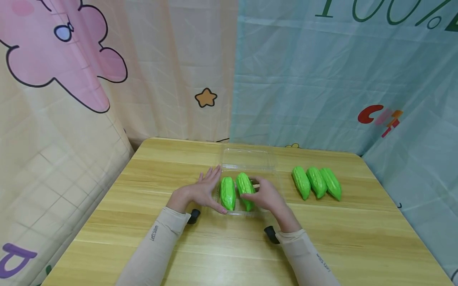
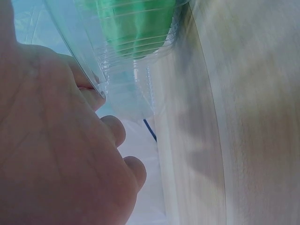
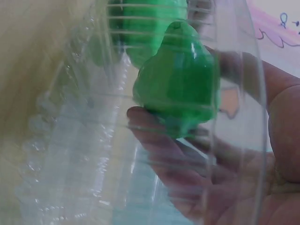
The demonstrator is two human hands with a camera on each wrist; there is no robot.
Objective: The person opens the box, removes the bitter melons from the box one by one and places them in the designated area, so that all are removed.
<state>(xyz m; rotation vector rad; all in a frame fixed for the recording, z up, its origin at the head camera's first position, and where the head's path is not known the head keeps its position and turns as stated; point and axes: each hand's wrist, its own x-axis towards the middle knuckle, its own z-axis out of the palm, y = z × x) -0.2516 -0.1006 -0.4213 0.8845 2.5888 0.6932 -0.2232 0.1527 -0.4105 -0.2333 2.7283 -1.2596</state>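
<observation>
A clear plastic clamshell box [image 1: 240, 213] lies on the table, its see-through lid [image 1: 247, 159] folded back at the far side. One green bitter melon [image 1: 228, 193] sits lengthwise in the left half of the box. Beside it, my right hand [image 1: 269, 195] holds a second bitter melon [image 1: 245, 190] between thumb and fingers. Seen through the clear wall in the right wrist view, the fingers curve around this melon [image 3: 183, 84]. My left hand [image 1: 200, 192] spreads along the left side of the box, fingertips right at its rim [image 2: 86, 70].
Three more bitter melons [image 1: 316, 182] lie side by side on the wooden table [image 1: 358, 238], right of the box. Printed curtains [image 1: 322, 79] hang behind the table and at both sides. A black strap piece [image 1: 272, 234] sticks out near each wrist.
</observation>
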